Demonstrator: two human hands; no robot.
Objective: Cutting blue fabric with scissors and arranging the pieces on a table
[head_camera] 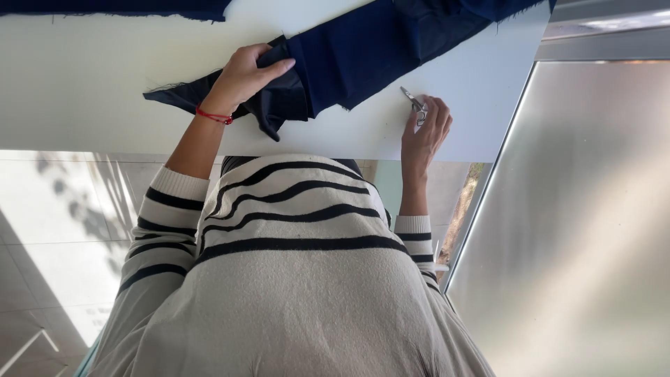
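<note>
I see my left hand (244,77) lying on the dark blue cloth (349,56), fingers curled over a bunched fold of it and pinching that fold against the white table (84,77). A red cord (213,115) circles that wrist. The cloth runs in a long band from the near left, under the hand, up to the far right edge of the table — its near end is crumpled into a dark point just right of the wrist. A second strip of the same blue (118,8) lies along the far left edge.

My right hand (426,129) rests on the table right of the cloth, apart from it, closed around small metal scissors (414,101); the blades stick out toward the cloth's frayed edge, near it but not touching — I cannot tell whether they are parted.

The striped sweater (293,230) fills the near view.
</note>
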